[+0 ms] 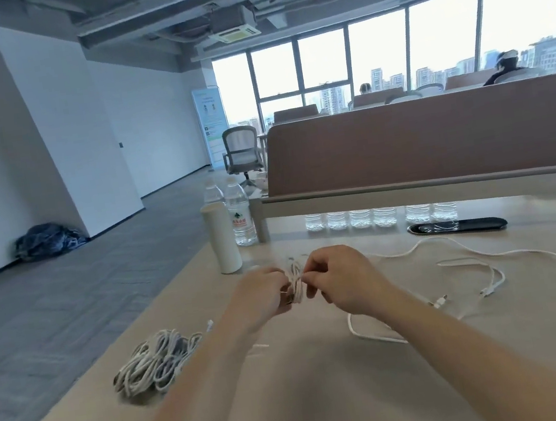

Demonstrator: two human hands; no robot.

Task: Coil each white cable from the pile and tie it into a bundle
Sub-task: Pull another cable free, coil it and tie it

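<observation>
The left grip [260, 297], a bare hand, is closed around a small white coil [296, 279], fingers curled over its left side. The right grip [343, 285] meets it from the other side, thumb and fingertips pinched narrow against the coil's right edge. The blur hides whether they pinch a tie or the cable's own end. The coil is held upright between the two, just above the counter [334, 400], with much of it hidden by the fingers.

Left of the left forearm, a heap of coiled white cables [155, 365] lies near the counter's edge. The forearm crosses in front of its right side. To the right of the right grip, loose white cables sprawl on the counter: a long one [425, 240] runs in a wide arc toward the far right, a shorter one [501, 276] with plugs lies inside that arc, and another [371, 337] curves out from under the right forearm.

Beyond the grips stands a white cylinder [223, 238], with a clear water bottle [240, 216] just behind it and a second bottle [212, 193] further back. A black oval tray [457, 225] lies toward the far right. A brown divider panel [438, 136] closes off the back of the counter, with a row of small bottles [378, 217] showing beneath it. Well apart are an office chair [241, 150] and a dark bag [46, 241] on the floor against the wall.
</observation>
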